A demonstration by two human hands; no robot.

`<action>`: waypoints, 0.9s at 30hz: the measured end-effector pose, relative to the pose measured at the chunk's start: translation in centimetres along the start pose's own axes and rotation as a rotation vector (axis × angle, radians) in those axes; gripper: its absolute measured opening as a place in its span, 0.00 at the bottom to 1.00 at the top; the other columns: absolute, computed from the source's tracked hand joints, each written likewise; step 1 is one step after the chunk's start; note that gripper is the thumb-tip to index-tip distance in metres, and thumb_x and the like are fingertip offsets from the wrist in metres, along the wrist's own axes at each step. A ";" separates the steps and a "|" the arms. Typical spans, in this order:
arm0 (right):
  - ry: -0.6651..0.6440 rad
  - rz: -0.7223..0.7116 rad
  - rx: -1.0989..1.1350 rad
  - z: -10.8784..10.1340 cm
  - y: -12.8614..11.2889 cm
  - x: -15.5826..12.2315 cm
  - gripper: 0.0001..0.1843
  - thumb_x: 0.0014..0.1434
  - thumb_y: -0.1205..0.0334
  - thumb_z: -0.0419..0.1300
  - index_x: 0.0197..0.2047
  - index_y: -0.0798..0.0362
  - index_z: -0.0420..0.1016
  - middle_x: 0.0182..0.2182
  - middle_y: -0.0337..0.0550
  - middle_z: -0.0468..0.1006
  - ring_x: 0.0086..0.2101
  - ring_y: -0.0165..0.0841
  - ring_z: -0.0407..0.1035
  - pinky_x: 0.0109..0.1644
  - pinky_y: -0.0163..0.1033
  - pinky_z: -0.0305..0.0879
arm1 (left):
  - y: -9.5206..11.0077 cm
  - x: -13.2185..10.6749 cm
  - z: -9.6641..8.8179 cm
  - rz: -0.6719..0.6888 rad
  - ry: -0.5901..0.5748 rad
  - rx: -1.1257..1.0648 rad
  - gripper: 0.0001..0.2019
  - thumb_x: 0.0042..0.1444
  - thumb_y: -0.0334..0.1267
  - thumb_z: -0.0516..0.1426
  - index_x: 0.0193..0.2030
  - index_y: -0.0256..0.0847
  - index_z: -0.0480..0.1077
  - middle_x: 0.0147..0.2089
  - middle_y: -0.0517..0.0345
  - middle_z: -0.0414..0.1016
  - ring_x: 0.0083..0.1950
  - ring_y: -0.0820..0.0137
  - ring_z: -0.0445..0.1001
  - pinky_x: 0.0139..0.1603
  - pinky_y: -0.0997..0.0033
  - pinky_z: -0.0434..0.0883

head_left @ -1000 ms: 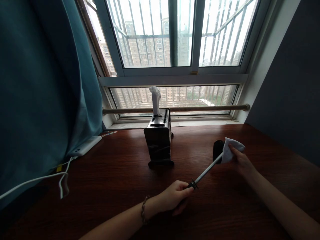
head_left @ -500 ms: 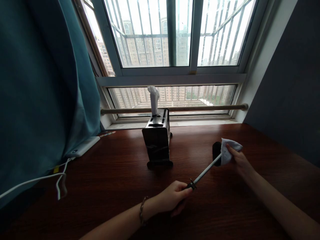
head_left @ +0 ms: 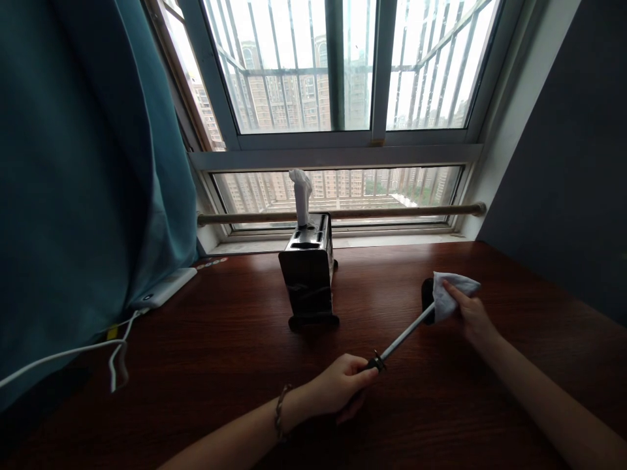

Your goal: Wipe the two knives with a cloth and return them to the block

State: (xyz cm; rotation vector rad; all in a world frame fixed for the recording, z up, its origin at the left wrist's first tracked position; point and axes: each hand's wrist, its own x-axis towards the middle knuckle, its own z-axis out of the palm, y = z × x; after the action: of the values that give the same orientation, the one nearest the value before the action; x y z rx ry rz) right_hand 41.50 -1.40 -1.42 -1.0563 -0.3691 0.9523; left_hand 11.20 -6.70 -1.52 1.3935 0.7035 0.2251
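My left hand is closed around the dark grip of a long tool with a small guard and a thin silver shaft. The shaft slants up to the right. At its far end a flat black piece shows, partly hidden behind a white cloth. Whether that black piece is joined to the shaft, I cannot tell. My right hand pinches the cloth, thumb on top, against the tool's far end. Left of the tool stands a black slotted holder with a white wrapped item sticking up from its top.
A brown wooden table lies beneath everything. To the left, a blue curtain hangs beside a white power strip and white cables. Behind the table a rail crosses a barred window; a dark wall stands right.
My right hand and the cloth have shifted very slightly to the right. The black piece has moved right too and shows a narrower part. My left hand stays almost in place.
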 end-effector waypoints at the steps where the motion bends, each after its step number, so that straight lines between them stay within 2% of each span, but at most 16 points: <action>1: -0.024 0.028 0.003 -0.1 -0.1 0.1 0.12 0.42 0.70 0.70 0.33 0.60 0.77 0.30 0.42 0.79 0.27 0.32 0.73 0.27 0.29 0.73 | 0.0 0.0 0.0 -0.003 -0.002 -0.003 0.19 0.56 0.54 0.50 0.34 0.37 0.60 0.13 0.68 0.58 0.10 0.78 0.55 0.08 0.82 0.50; 9: -0.157 0.081 0.094 -0.3 0.1 0.2 0.15 0.42 0.67 0.71 0.35 0.57 0.75 0.30 0.40 0.79 0.28 0.31 0.73 0.29 0.30 0.74 | 0.2 -0.3 -0.3 0.011 -0.017 -0.036 0.19 0.56 0.54 0.50 0.33 0.37 0.59 0.13 0.68 0.59 0.10 0.78 0.56 0.07 0.82 0.52; 15: -0.115 0.048 0.156 -0.4 0.1 0.6 0.05 0.49 0.68 0.67 0.32 0.55 0.75 0.30 0.35 0.79 0.28 0.27 0.72 0.30 0.27 0.73 | 0.0 -0.2 -0.4 0.018 -0.017 -0.068 0.19 0.55 0.55 0.51 0.32 0.38 0.58 0.13 0.68 0.58 0.10 0.79 0.55 0.07 0.83 0.52; 17: -0.105 0.036 0.170 -0.4 0.0 0.6 0.05 0.49 0.68 0.66 0.32 0.54 0.75 0.30 0.35 0.79 0.28 0.27 0.72 0.31 0.26 0.73 | -0.2 -0.1 -0.5 0.036 -0.005 -0.077 0.19 0.55 0.55 0.51 0.31 0.38 0.58 0.13 0.68 0.58 0.09 0.79 0.55 0.07 0.82 0.51; 22: -0.287 0.085 0.108 0.2 0.0 -0.6 0.17 0.40 0.71 0.71 0.36 0.57 0.75 0.33 0.40 0.78 0.31 0.30 0.72 0.34 0.30 0.73 | -0.6 0.2 -0.6 0.030 0.013 -0.139 0.18 0.55 0.54 0.51 0.32 0.38 0.58 0.12 0.68 0.59 0.09 0.78 0.54 0.06 0.82 0.51; 27: -0.416 0.174 0.020 1.1 1.5 -3.3 0.16 0.38 0.69 0.72 0.33 0.56 0.76 0.31 0.40 0.78 0.31 0.31 0.72 0.37 0.31 0.71 | -0.7 0.4 -0.6 0.019 0.011 -0.140 0.18 0.55 0.54 0.51 0.33 0.39 0.57 0.12 0.68 0.59 0.09 0.78 0.55 0.07 0.82 0.52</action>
State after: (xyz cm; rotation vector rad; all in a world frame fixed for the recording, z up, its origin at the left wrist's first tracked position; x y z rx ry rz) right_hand 38.21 -3.25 -1.63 -0.8777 -0.6148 1.3335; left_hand 10.96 -6.10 -2.32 1.2670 0.6715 0.2922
